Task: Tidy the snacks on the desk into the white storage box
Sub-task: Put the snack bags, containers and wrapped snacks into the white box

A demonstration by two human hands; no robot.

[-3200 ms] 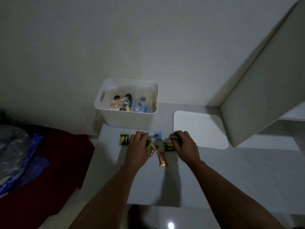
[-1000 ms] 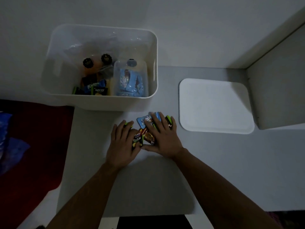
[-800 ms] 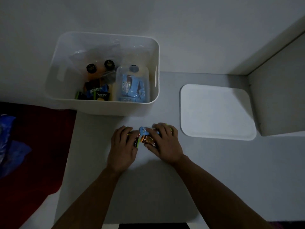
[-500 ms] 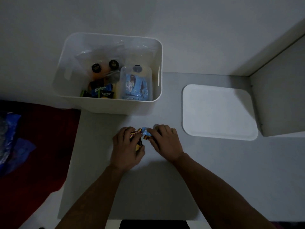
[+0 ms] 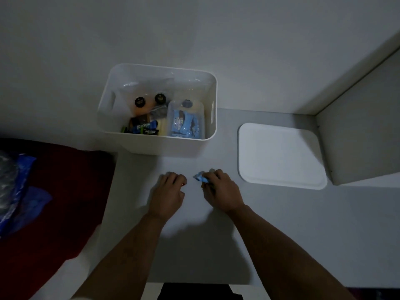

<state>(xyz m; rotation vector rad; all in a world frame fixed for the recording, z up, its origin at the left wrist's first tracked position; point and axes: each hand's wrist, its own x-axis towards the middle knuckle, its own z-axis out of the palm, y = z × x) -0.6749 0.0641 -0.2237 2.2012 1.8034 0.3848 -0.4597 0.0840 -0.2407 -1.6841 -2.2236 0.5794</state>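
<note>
Dim light, view from above the grey desk top (image 5: 281, 224). Left hand (image 5: 167, 194) knuckles-up, fingers curled into a fist; only a speck of red wrapper (image 5: 183, 184) showing at the fingertips, so closed on something small, contents otherwise hidden. Right hand (image 5: 220, 191) also curled shut, gripping crinkled light-blue snack packets (image 5: 200, 178) that poke out past the fingertips toward the left hand; a bit of darker wrapper just beneath, too small to identify. Hands apart, bare desk between them.

Beyond both fists, slightly to the left hand's side: open white plastic storage box (image 5: 151, 146) with rounded corners and side handle slots, standing against the wall. Inside it, two orange bottles with dark caps (image 5: 149, 100) toward the far side, a clear plastic tub of blue packets (image 5: 186, 124) in the right half, dark and blue snack wrappers (image 5: 145, 128) against the near wall.

Out past the right hand, well apart from the box: flat white rounded-rectangle lid (image 5: 281, 154) lying on the desk. Further right, upright pale panel (image 5: 363, 131). Off the left forearm's side, dark red fabric (image 5: 65, 180) with blue plastic bag (image 5: 15, 191) on it.
</note>
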